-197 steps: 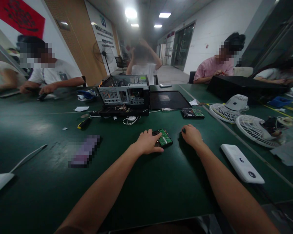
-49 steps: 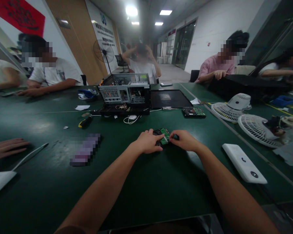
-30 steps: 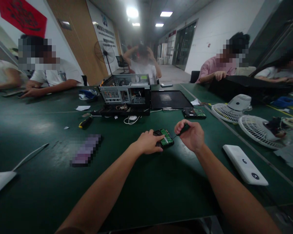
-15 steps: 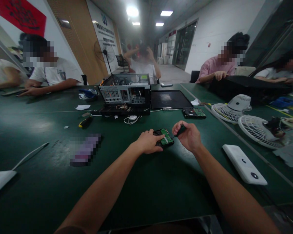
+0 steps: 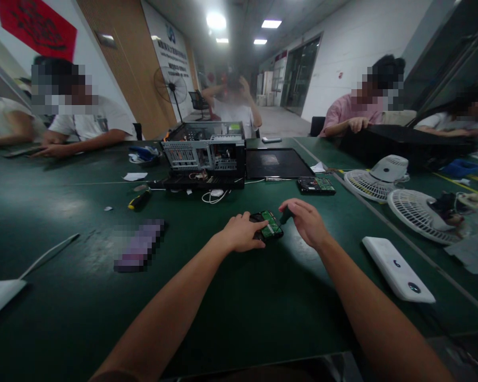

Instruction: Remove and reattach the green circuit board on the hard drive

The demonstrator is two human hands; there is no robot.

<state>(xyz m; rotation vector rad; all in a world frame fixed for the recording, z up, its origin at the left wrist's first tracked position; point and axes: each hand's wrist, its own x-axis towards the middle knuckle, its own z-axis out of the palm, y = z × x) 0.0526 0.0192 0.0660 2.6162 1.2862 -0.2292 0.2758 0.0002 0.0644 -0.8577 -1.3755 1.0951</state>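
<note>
A hard drive (image 5: 270, 225) with its green circuit board facing up lies on the table in front of me. My left hand (image 5: 242, 232) holds it steady from the left, the index finger lying across the board and the thumb at the near edge. A screwdriver (image 5: 286, 215) with a dark handle is in my right hand (image 5: 306, 222). It leans, with its thin shaft reaching down to the drive's right edge. Whether the tip sits in a screw is too small to tell.
Beyond my hands stands an open computer case (image 5: 205, 154), with a black panel (image 5: 279, 162) beside it. A second hard drive (image 5: 316, 185), a yellow-black screwdriver (image 5: 139, 200), a blurred phone (image 5: 140, 246), a white device (image 5: 398, 269) and fan parts (image 5: 420, 213) lie around. Several people sit opposite.
The screwdriver's handle has tilted and shifted slightly left, and my right hand's fingers have straightened around it. My left hand and the hard drive stay nearly in place.
</note>
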